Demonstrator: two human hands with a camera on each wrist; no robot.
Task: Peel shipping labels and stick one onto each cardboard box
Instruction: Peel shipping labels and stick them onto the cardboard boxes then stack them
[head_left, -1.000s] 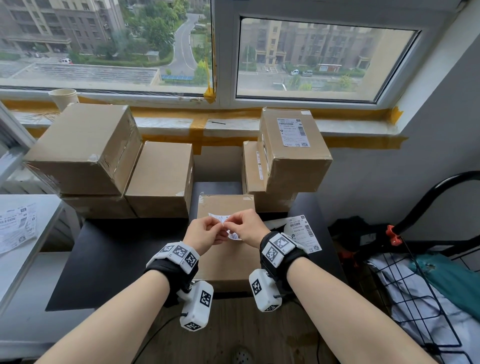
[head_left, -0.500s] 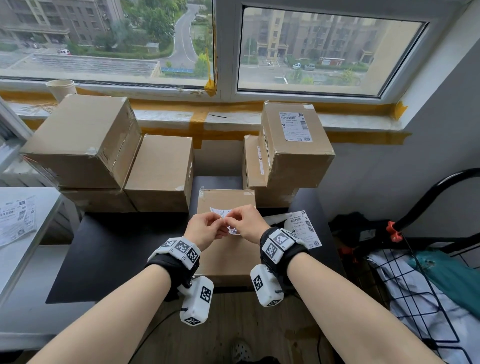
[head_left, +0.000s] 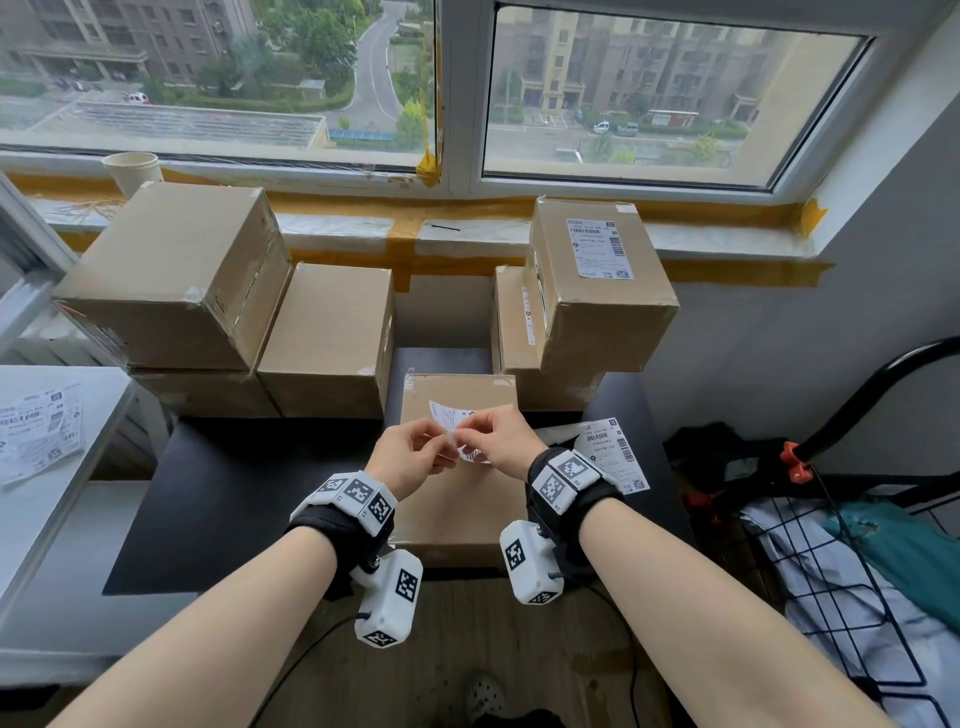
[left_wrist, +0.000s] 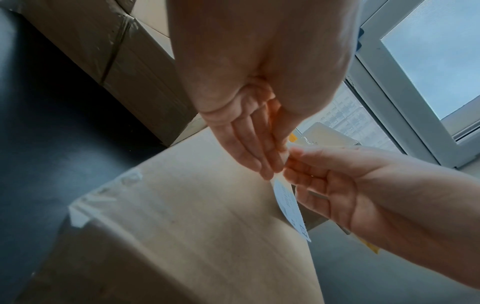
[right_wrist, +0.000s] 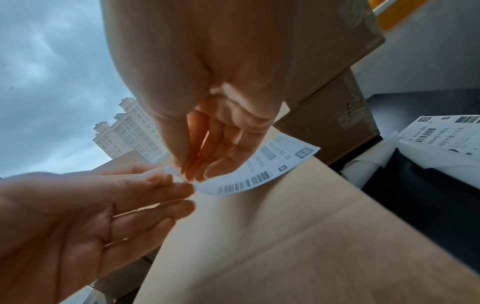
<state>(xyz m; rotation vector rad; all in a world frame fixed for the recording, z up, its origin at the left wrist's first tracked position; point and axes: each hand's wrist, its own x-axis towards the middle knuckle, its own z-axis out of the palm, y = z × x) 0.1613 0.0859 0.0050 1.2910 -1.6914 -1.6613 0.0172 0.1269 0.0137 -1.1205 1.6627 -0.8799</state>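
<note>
A white shipping label (head_left: 445, 415) hangs between both hands above a plain cardboard box (head_left: 457, 514) at the table's middle front. My left hand (head_left: 441, 441) pinches one corner of it, and my right hand (head_left: 466, 439) pinches the same spot from the other side. In the right wrist view the label (right_wrist: 249, 172) curls below the right fingertips (right_wrist: 192, 170), barcode side showing, with a thin flap at the left fingertips (right_wrist: 166, 179). In the left wrist view the label (left_wrist: 288, 203) appears edge-on over the box (left_wrist: 194, 226). A box at the back right (head_left: 597, 275) carries a label.
Plain boxes (head_left: 171, 275) (head_left: 327, 338) are stacked at the back left of the black table (head_left: 234, 493). Another label sheet (head_left: 613, 457) lies right of the front box. More labels (head_left: 36, 436) lie on a white side table. A wire cart (head_left: 831, 571) stands right.
Both hands stay together, pinching the label over the front box. The head view has tilted down a little; nothing else has visibly moved.
</note>
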